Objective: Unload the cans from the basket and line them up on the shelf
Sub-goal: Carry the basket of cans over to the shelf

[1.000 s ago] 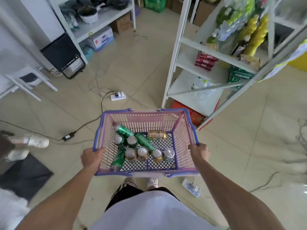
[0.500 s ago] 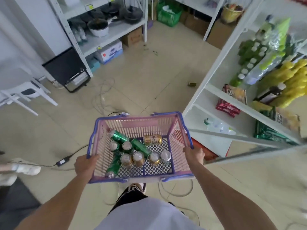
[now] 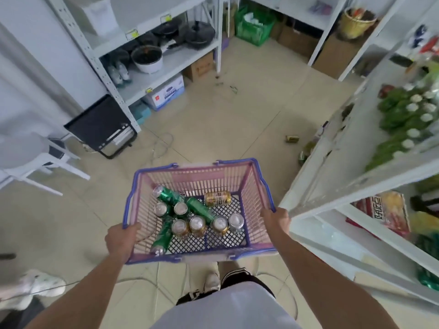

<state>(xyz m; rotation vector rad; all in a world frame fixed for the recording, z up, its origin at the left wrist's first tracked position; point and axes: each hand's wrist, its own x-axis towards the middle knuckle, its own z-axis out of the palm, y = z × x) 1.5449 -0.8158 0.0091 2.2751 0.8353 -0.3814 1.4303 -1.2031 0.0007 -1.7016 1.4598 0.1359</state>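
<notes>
Pink lattice basket point(image 3: 234, 176) with purple rim holds green and gold cans point(image 3: 190, 217).

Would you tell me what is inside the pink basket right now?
The pink basket holds loose cans: green cans lying down, a gold can on its side, and several upright ones showing silver tops. Whether anything lies under the pile cannot be seen.
</notes>
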